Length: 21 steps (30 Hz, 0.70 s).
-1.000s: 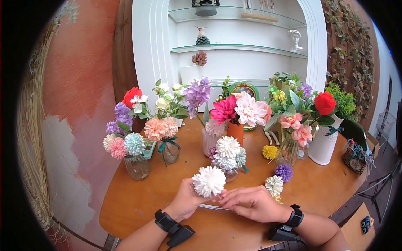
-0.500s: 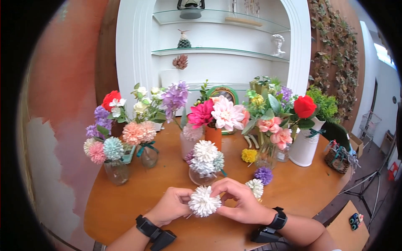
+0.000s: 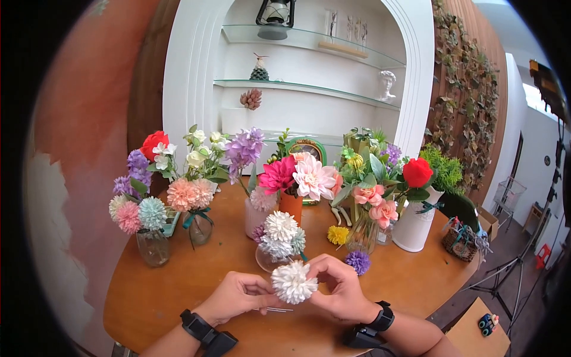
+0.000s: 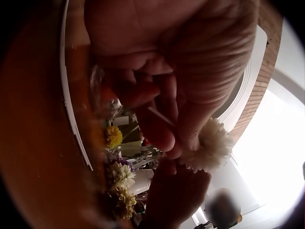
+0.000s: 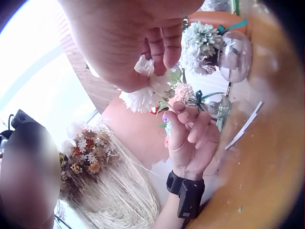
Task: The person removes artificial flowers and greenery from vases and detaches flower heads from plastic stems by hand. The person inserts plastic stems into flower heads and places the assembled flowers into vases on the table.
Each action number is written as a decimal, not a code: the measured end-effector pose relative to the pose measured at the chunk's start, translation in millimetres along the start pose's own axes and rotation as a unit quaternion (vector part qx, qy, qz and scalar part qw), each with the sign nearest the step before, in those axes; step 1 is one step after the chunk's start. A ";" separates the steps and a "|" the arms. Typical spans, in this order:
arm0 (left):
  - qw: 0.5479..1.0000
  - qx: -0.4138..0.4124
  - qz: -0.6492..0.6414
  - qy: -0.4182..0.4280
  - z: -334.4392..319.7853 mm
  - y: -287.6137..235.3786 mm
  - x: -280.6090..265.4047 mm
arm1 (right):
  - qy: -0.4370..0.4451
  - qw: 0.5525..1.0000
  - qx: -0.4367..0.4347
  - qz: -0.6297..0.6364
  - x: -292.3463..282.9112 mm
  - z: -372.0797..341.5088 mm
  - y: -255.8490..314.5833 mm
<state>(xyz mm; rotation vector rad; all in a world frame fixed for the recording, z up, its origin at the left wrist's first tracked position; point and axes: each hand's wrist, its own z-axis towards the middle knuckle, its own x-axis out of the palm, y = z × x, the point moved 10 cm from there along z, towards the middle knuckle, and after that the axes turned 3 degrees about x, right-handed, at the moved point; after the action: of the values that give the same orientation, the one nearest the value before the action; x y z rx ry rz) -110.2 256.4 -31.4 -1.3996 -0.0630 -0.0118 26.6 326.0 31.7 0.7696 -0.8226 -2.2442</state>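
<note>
Between my two hands, a white pompom-shaped artificial flower (image 3: pixel 294 282) faces upward over the near part of the table. My left hand (image 3: pixel 235 297) pinches its thin pale stem (image 4: pixel 161 116) between thumb and fingers, just under the bloom. At the flower's right side, my right hand (image 3: pixel 342 291) pinches the petals with thumb and fingers. Thin white sticks (image 5: pixel 244 126) lie on the tabletop below the hands. Right behind the held flower stands a round glass vase (image 3: pixel 266 260) with white, pale blue and mauve pompom flowers.
Loose purple (image 3: pixel 357 262) and yellow (image 3: pixel 338 234) pompom flowers lie on the wooden table (image 3: pixel 178 297) to the right. Several filled vases stand behind, among them a white pitcher (image 3: pixel 414 229) and an orange vase (image 3: pixel 291 205). A small basket (image 3: pixel 461 244) sits at the right edge.
My right hand has moved from beneath the bloom up to its petals, while my left hand keeps hold of the flower. The head view has shifted, so the table scene sits further left.
</note>
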 end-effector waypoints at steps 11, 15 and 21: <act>0.999 -0.014 -0.003 -0.033 3.0 7.5 -17.6 | -0.192 0.979 -0.060 0.018 -58.8 0.6 10.1; 1.000 -0.004 0.008 -0.028 4.5 6.4 -19.4 | -0.232 0.967 -0.102 -0.030 -74.7 5.6 23.5; 0.999 0.015 -0.004 -0.040 5.7 2.8 -22.5 | -0.236 0.954 -0.125 -0.135 -74.1 28.7 39.0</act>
<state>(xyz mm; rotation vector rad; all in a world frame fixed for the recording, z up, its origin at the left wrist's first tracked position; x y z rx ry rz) -132.8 261.9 -34.3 -1.3695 -0.1340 0.0390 67.6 364.5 99.9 0.2332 -0.6480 -2.7686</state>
